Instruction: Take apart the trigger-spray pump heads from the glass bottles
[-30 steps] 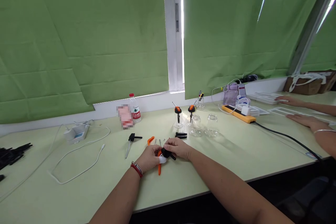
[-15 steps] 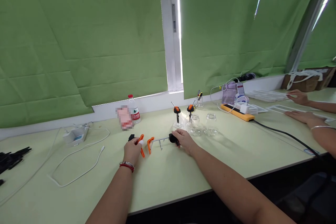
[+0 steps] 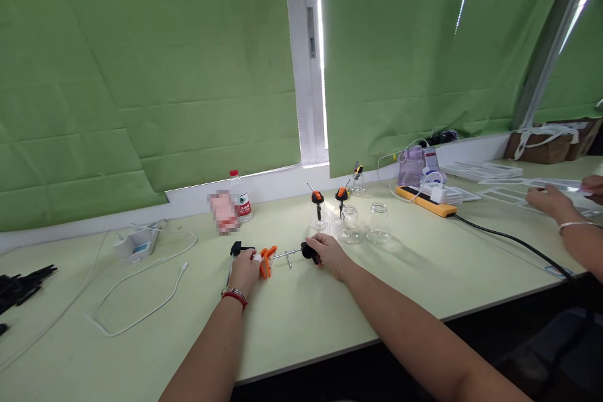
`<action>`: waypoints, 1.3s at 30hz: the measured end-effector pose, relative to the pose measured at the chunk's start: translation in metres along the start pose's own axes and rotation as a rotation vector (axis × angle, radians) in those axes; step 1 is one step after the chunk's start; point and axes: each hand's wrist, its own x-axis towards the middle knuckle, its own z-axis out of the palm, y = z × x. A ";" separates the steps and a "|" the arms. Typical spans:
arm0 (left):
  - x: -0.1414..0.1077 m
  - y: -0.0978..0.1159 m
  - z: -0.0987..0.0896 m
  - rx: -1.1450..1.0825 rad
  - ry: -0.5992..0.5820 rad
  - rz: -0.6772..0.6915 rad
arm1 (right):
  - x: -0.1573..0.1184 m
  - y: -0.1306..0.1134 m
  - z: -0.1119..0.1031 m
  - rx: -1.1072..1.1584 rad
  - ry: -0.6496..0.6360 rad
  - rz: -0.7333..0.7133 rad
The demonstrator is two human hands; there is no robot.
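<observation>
My left hand [image 3: 247,269] is closed around something white, its fingers beside the orange clamp pieces [image 3: 267,261] on the table. A black-headed tool [image 3: 237,247] with a metal rod lies just left of that hand. My right hand [image 3: 330,254] pinches a round black knob [image 3: 308,251], from which a thin metal rod [image 3: 287,254] reaches left toward the orange pieces. A short metal piece [image 3: 289,259] crosses near the rod. Behind my right hand stand two glass jars with orange-and-black tops [image 3: 318,197] and two open glass jars [image 3: 378,225].
A red-capped bottle [image 3: 243,201] stands at the back. White cables and a white box [image 3: 136,244] lie left, black items [image 3: 26,286] far left. An orange power strip [image 3: 426,202] and purple bottle [image 3: 411,167] are right. Another person's hands [image 3: 551,201] handle white frames.
My left hand has shifted right, bringing its orange piece against the other one and uncovering the black-headed tool. My right hand stays nearly still. The other person's hands have moved.
</observation>
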 end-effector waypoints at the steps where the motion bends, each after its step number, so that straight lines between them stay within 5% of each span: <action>1: -0.001 0.002 0.000 -0.010 0.000 0.024 | 0.000 0.000 0.000 0.002 -0.003 0.000; 9: -0.023 0.024 -0.004 -0.120 -0.131 0.419 | -0.002 -0.005 -0.002 0.050 -0.019 0.020; 22: -0.026 0.031 0.003 0.135 -0.003 0.564 | -0.002 -0.008 -0.010 0.268 -0.119 0.088; 33: -0.030 0.034 0.006 -0.105 -0.095 0.393 | 0.001 -0.005 -0.014 0.266 -0.110 0.089; 39: -0.032 0.035 0.004 -0.026 -0.118 0.375 | 0.001 -0.005 -0.014 0.262 -0.141 0.084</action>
